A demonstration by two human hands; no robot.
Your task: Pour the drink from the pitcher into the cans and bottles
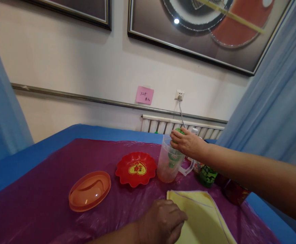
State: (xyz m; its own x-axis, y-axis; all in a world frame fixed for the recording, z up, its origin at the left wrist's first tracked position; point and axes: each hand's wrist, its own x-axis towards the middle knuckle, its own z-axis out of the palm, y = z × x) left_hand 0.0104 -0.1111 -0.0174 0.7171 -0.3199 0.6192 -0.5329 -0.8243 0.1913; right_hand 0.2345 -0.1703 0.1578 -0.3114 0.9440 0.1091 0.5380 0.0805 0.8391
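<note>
My right hand is closed around a green bottle at the mouth of a clear plastic pitcher. The bottle's narrow end points down inside the pitcher, seen through its cloudy wall. A little orange shows at the pitcher's bottom, and its handle faces right. In front, my left hand hovers or rests by the left edge of a folded yellow cloth. Its fingers are curled in, and nothing shows in them. A red scalloped plate with a yellow heart print lies left of the pitcher.
An orange oval dish lies further left on the purple plastic sheet. Under my right forearm stand a green patterned container and a dark red container. Behind the table are a radiator and a wall socket.
</note>
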